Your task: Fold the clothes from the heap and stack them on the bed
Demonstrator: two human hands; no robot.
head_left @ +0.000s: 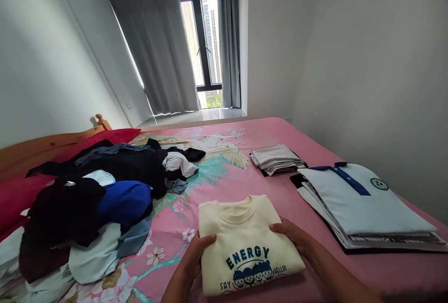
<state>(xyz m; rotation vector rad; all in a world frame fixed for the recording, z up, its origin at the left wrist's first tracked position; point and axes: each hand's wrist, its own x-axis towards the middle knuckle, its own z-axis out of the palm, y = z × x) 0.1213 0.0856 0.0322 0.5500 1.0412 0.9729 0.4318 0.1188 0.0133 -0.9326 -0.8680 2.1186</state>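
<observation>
One folded sweatshirt [241, 233] is held between left hand [196, 256] and right hand [292, 235] at six o'clock. Two stacks [364, 209] are laid at four, one clothes heap [126, 165] at eight, on a pink floral bedsheet [266, 131]; one window [212, 41] is flanked by two curtains [154, 51] at twelve.

I see a cream crew-neck top [241, 233], folded into a flat rectangle, front up, collar at the far edge — navy "ENERGY" print nr the bottom w/ cartoon heads & "SAY HELLO!" It's skewed a bit, on or just abv the pink bedspread [219, 184] — can't tell which.
</observation>
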